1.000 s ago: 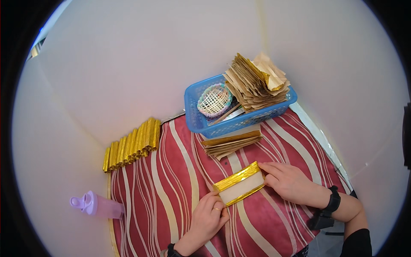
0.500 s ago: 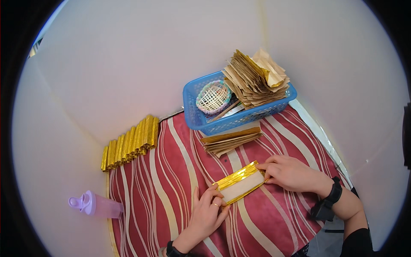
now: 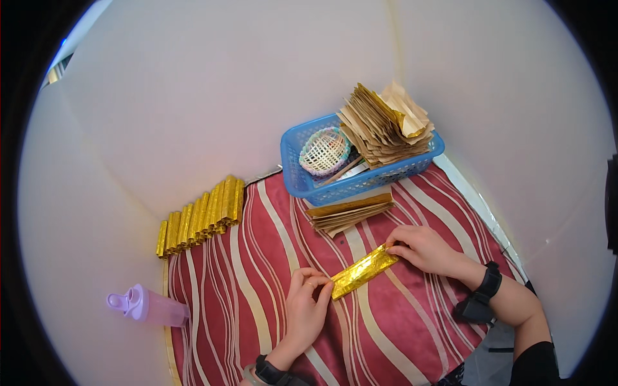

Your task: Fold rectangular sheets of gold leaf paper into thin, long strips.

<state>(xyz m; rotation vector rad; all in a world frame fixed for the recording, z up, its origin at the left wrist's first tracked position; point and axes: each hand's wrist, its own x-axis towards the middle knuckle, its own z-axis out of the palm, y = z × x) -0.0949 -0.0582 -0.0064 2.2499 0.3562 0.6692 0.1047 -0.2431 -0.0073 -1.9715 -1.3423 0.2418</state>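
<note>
A narrow folded strip of shiny gold foil paper (image 3: pixel 360 273) lies slantwise on the red striped cloth, its gold side facing up. At its lower left end, my left hand (image 3: pixel 306 307) pinches the corner between thumb and fingers. My right hand (image 3: pixel 425 249) grips the upper right end, fingers bent and pressed together. Beyond the strip rests a small stack of folded brown and gold paper sheets (image 3: pixel 351 213), touched by neither hand.
A blue plastic basket (image 3: pixel 360 184) at the back holds a small woven basket (image 3: pixel 324 152) and a thick stack of brown paper (image 3: pixel 381 132). Several gold paper rolls (image 3: pixel 205 212) are piled at the left. A lilac drinking bottle (image 3: pixel 151 305) lies near the left edge of the striped cloth (image 3: pixel 257 283).
The gold paper's pale inner side was showing; it is now folded over and narrower, with only gold visible. Both hands have shifted slightly and now pinch its ends.
</note>
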